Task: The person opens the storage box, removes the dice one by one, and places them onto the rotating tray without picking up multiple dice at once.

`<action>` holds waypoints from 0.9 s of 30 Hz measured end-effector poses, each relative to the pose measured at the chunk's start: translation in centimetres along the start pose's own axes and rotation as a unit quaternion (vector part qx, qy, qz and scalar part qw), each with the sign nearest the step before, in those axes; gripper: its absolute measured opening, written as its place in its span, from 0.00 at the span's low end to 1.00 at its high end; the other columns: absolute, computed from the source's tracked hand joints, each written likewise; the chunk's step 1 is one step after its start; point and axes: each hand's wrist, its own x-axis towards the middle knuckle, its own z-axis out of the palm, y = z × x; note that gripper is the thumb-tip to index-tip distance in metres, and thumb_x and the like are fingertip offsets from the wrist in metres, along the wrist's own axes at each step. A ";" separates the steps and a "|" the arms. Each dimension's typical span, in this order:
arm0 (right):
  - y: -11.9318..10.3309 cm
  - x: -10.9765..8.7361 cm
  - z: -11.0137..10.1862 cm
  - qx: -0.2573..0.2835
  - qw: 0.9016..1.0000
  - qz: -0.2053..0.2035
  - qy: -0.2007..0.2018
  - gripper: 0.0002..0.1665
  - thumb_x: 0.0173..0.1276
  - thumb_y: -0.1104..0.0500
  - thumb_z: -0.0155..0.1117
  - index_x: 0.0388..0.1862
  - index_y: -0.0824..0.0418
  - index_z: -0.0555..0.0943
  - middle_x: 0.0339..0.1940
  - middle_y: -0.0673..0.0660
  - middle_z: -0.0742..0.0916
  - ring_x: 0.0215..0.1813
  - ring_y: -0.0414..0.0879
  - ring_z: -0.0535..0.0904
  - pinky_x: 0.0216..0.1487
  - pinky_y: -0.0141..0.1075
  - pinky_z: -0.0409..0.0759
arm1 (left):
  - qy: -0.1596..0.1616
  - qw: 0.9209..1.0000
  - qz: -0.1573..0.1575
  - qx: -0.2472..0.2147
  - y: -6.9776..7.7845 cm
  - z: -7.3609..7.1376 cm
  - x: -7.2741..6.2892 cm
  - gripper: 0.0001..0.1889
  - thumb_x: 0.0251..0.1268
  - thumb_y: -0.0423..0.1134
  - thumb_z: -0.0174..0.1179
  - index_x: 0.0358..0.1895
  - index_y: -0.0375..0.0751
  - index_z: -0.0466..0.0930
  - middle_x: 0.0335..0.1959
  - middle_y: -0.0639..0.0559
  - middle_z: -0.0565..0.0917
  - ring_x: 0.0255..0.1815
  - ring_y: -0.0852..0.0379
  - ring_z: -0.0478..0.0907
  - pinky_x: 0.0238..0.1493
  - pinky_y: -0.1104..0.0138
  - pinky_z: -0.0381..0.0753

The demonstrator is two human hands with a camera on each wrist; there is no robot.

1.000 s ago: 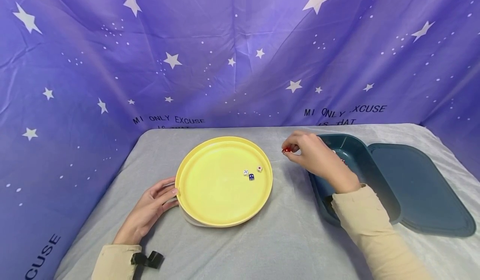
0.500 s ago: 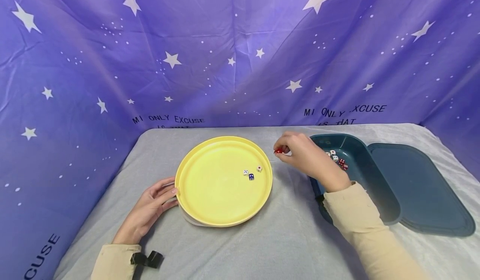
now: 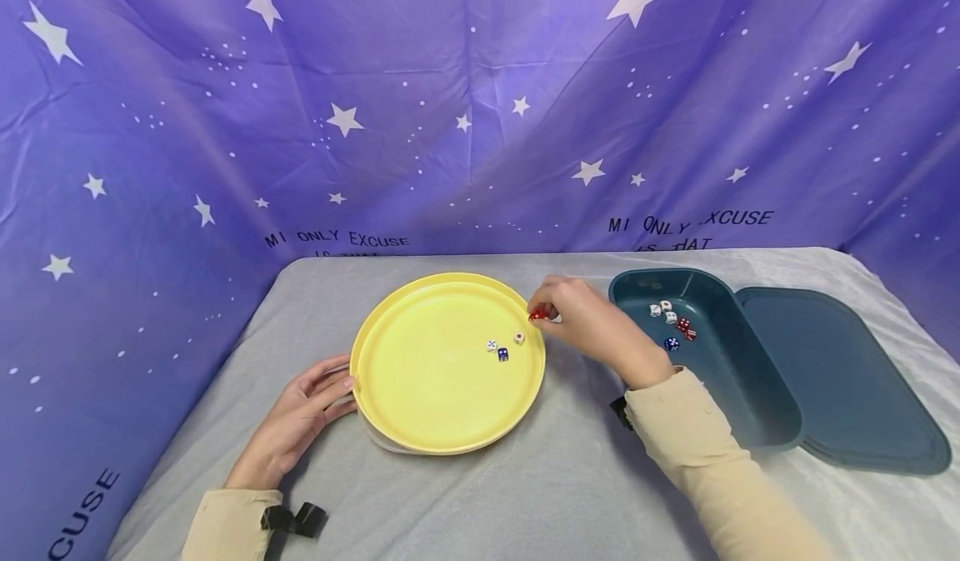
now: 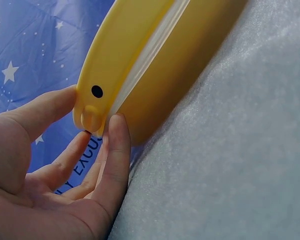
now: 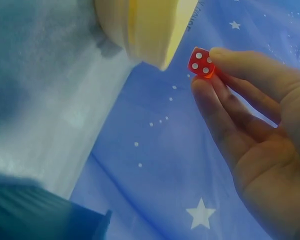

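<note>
My right hand (image 3: pixel 588 319) pinches a translucent red die (image 5: pixel 202 62) with white pips between thumb and fingertips, at the right rim of a round yellow tray (image 3: pixel 420 394). Inside that tray lie a blue die (image 3: pixel 503 354), a white die (image 3: pixel 491 346) and a second white die with a red pip (image 3: pixel 519 338). At the tray's left edge, the spread fingers of my left hand (image 3: pixel 296 423) touch its side. The left wrist view shows them around a small yellow knob (image 4: pixel 91 117) below a black dot.
Right of the tray stands a dark teal box (image 3: pixel 735 378) with several white, red and blue dice in it. A matching teal lid (image 3: pixel 847 378) lies beside it. Grey cloth (image 3: pixel 480 503) covers the table, and a purple star-printed curtain (image 3: pixel 450 127) hangs behind.
My right hand has moved left with the red die, from beside the teal box to the tray's right rim, uncovering dice in the box. The left hand stays in place.
</note>
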 end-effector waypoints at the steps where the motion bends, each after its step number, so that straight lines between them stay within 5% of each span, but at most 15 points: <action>1: 0.0 0.1 0.1 0.000 1.000 -0.002 -0.001 0.07 0.62 0.66 0.71 0.40 0.65 0.87 0.36 0.55 0.84 0.38 0.46 0.79 0.40 0.36 0.83 | 0.000 1.000 0.000 0.000 0.0 0.0 0.0 0.29 0.73 0.33 0.57 0.72 0.29 0.59 0.55 0.53 0.81 0.54 0.61 0.81 0.57 0.61 0.85; 27: -0.9 0.7 3.1 -0.025 0.998 -0.005 -0.063 0.08 0.63 0.66 0.72 0.42 0.64 0.87 0.39 0.55 0.85 0.42 0.46 0.80 0.46 0.36 0.85 | -0.001 1.000 0.003 -0.005 -0.1 0.0 0.0 0.28 0.73 0.32 0.57 0.71 0.29 0.60 0.54 0.53 0.81 0.54 0.61 0.81 0.58 0.61 0.85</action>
